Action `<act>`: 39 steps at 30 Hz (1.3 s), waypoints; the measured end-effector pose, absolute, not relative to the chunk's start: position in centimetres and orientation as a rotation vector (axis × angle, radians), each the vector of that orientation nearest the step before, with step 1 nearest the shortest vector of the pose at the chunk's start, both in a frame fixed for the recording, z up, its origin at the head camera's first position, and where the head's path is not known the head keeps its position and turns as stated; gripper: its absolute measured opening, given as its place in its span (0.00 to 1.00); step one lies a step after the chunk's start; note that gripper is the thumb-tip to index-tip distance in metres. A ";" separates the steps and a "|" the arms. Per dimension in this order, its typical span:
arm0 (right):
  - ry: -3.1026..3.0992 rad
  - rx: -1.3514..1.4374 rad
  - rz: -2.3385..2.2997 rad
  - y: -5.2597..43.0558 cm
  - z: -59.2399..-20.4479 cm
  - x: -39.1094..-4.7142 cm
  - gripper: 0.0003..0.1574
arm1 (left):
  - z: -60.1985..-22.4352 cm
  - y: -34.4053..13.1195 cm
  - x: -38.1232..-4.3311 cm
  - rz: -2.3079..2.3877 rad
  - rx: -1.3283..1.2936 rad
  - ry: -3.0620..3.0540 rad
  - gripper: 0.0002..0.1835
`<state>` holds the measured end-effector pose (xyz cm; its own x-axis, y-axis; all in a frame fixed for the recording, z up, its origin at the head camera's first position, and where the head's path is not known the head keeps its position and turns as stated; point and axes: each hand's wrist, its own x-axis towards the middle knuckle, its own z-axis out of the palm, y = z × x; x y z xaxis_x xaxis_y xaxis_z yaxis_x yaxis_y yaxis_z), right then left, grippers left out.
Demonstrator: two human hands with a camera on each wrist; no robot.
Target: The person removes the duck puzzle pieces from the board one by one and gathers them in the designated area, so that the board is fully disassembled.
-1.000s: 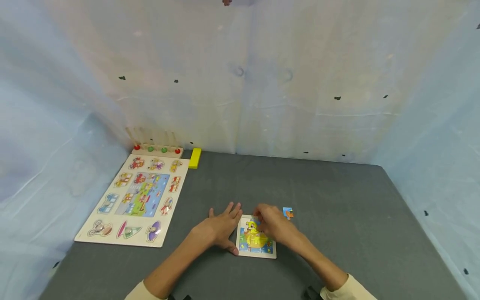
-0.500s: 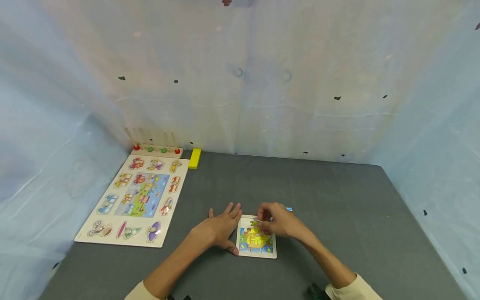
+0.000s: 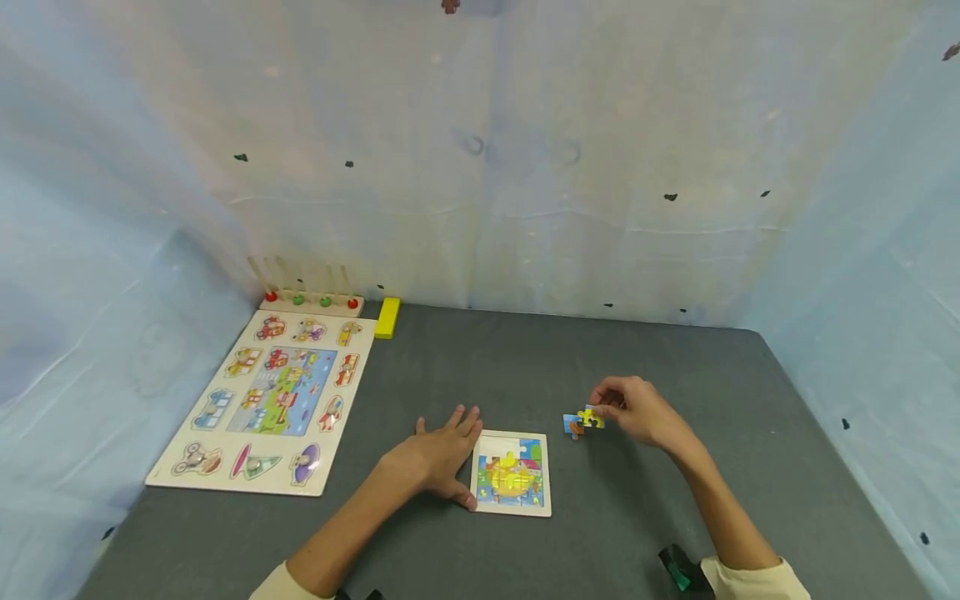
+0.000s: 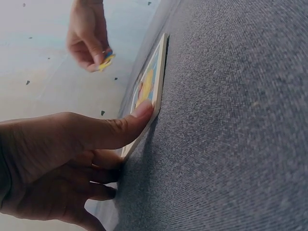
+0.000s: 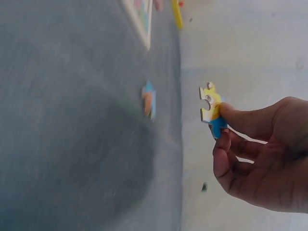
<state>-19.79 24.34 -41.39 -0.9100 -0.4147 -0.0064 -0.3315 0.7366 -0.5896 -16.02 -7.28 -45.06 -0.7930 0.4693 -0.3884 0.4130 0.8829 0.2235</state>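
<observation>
A small framed jigsaw puzzle point(image 3: 546, 475) with a yellow figure lies flat on the table, with bare board showing at its upper left. My left hand point(image 3: 433, 458) rests at its left side, fingers spread; in the left wrist view its thumb point(image 4: 142, 109) touches the frame's edge. Between thumb and fingers, my right hand point(image 3: 637, 410) pinches a yellow and blue jigsaw piece point(image 5: 214, 108), held up above the table to the right of the frame. A second piece, blue and orange point(image 5: 148, 100), lies on the table; in the head view the held piece partly covers it.
At the left lies a large wooden picture board point(image 3: 315, 467) with vehicle and toy shapes. Behind it stand a pegged wooden strip point(image 3: 311, 303) with red and green beads and a yellow block point(image 3: 387, 318). Pale sheeting point(image 3: 480, 208) encloses the grey table point(image 3: 675, 467).
My right hand has lifted the yellow and blue piece from the puzzle's upper part and carried it right, uncovering bare board. The left hand has stayed in place.
</observation>
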 end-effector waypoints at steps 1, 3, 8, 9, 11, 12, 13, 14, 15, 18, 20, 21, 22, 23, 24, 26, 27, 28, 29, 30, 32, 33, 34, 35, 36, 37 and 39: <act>2.795 -0.592 -0.895 24.9 -41.6 -19.9 0.03 | -45.0 -7.3 -16.0 0.178 0.647 2.612 0.64; 2.783 -0.563 -0.872 25.7 -42.0 -20.0 0.03 | -45.1 -7.3 -15.9 0.179 0.648 2.615 0.64; 2.746 -0.526 -0.863 27.0 -43.7 -20.8 0.03 | -45.2 -7.3 -15.9 0.172 0.656 2.629 0.64; 2.744 -0.527 -0.860 27.2 -44.1 -21.0 0.02 | -45.2 -7.3 -15.9 0.170 0.657 2.631 0.63; 2.753 -0.548 -0.844 27.2 -44.8 -21.4 0.03 | -45.2 -7.3 -16.0 0.165 0.653 2.631 0.64; 2.757 -0.549 -0.839 27.2 -45.2 -21.6 0.03 | -45.3 -7.3 -16.0 0.162 0.652 2.630 0.64; 2.765 -0.544 -0.834 27.1 -45.4 -21.8 0.02 | -45.3 -7.3 -16.0 0.160 0.651 2.629 0.64; 2.774 -0.532 -0.828 27.0 -45.7 -21.9 0.02 | -45.3 -7.3 -16.0 0.160 0.650 2.628 0.64; 2.782 -0.525 -0.821 26.9 -45.8 -22.0 0.03 | -45.2 -7.3 -16.0 0.157 0.650 2.627 0.64; 2.794 -0.478 -0.829 26.7 -45.9 -22.1 0.04 | -45.2 -7.2 -16.0 0.158 0.649 2.626 0.64; 2.799 -0.463 -0.832 26.6 -45.8 -22.0 0.04 | -45.1 -7.2 -16.0 0.159 0.650 2.625 0.64; 2.798 -0.458 -0.832 26.6 -45.7 -22.0 0.04 | -45.1 -7.2 -16.0 0.160 0.650 2.625 0.64; 2.800 -0.460 -0.828 26.6 -45.6 -21.9 0.03 | -45.1 -7.2 -16.0 0.165 0.649 2.624 0.64; 2.804 -0.464 -0.821 26.6 -45.6 -21.9 0.03 | -45.1 -7.3 -16.0 0.174 0.648 2.623 0.64; 2.807 -0.482 -0.802 26.6 -45.4 -21.9 0.02 | -45.0 -7.3 -15.9 0.179 0.648 2.624 0.64; 2.803 -0.528 -0.771 26.6 -45.2 -21.8 0.06 | -45.0 -7.3 -15.9 0.192 0.647 2.622 0.64; 2.802 -0.553 -0.754 26.6 -45.1 -21.7 0.08 | -45.0 -7.3 -15.8 0.198 0.645 2.622 0.64; 2.803 -0.579 -0.739 26.6 -45.0 -21.7 0.11 | -45.1 -7.3 -15.8 0.201 0.646 2.622 0.64; 2.803 -0.597 -0.726 26.6 -44.9 -21.7 0.13 | -45.1 -7.3 -15.8 0.204 0.646 2.623 0.64; 2.802 -0.609 -0.714 26.6 -44.9 -21.7 0.15 | -45.0 -7.3 -15.8 0.205 0.644 2.622 0.64; 2.805 -0.618 -0.708 26.7 -45.0 -21.7 0.15 | -45.0 -7.3 -15.9 0.215 0.644 2.614 0.64; 2.808 -0.616 -0.705 26.7 -45.0 -21.7 0.15 | -45.0 -7.3 -15.9 0.217 0.645 2.612 0.64; 2.807 -0.613 -0.706 26.7 -45.0 -21.7 0.15 | -45.0 -7.3 -15.9 0.221 0.645 2.609 0.64; 2.806 -0.612 -0.706 26.7 -45.0 -21.7 0.15 | -45.0 -7.3 -15.9 0.223 0.644 2.606 0.64; 2.804 -0.609 -0.707 26.7 -45.0 -21.7 0.14 | -45.0 -7.3 -15.9 0.225 0.642 2.604 0.64; 2.799 -0.607 -0.710 26.7 -45.0 -21.7 0.14 | -45.0 -7.3 -15.9 0.223 0.641 2.604 0.64; 2.793 -0.603 -0.707 26.7 -44.9 -21.8 0.14 | -45.0 -7.3 -16.0 0.219 0.641 2.605 0.64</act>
<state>-21.77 26.74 -44.94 -0.8974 -0.4320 -0.0895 -0.3373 0.8026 -0.4919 -15.99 -7.31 -44.99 -0.7926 0.4734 -0.3843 0.4024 0.8796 0.2536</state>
